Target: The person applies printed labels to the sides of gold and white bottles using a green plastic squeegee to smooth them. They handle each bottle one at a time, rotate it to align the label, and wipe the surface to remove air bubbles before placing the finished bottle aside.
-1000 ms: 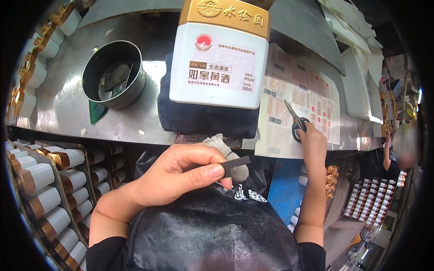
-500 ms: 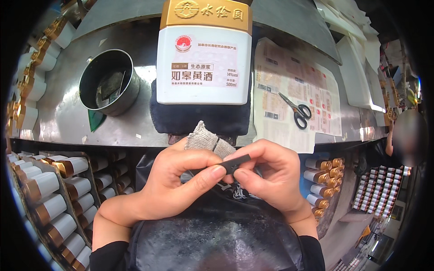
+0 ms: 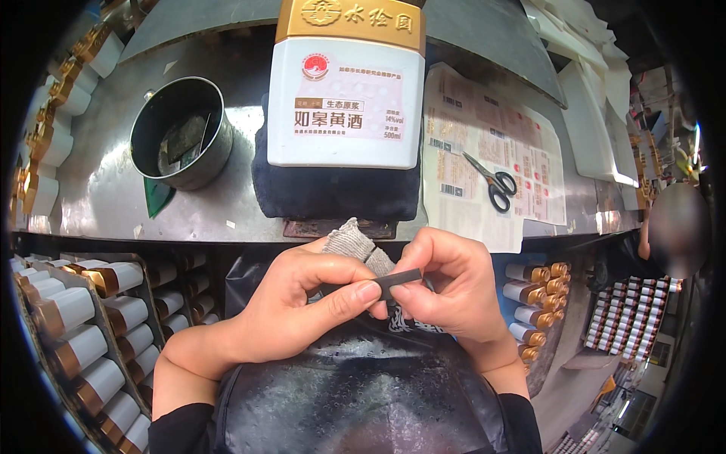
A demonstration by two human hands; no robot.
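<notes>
Above my lap, both hands are closed around a small dark grey flat strip [image 3: 395, 282]. My left hand [image 3: 310, 299] pinches its left end, thumb on top. The fingers of my right hand [image 3: 454, 287] grip the other end. A grey knitted cloth piece [image 3: 352, 244] with a dark line across it sticks up behind my left fingers; where it is held is hidden. Beyond my hands, at the table's front, a large white bottle [image 3: 344, 91] with a gold top lies label up on a dark folded cloth [image 3: 333, 193]. Neither hand touches the bottle.
A metal pot [image 3: 140, 155] holding something dark stands left on the metal table [image 3: 91, 189]. Black-handled scissors [image 3: 495, 183] lie on label sheets [image 3: 473, 219] to the right. Racks of white-and-gold bottles [image 3: 94, 340] fill the lower left; more bottles [image 3: 529, 295] are at right. Another person [image 3: 673, 234] is far right.
The view has shifted slightly, so the bottle and table appear a little higher. My fingers have shifted slightly on the strip, and both hands still hold it.
</notes>
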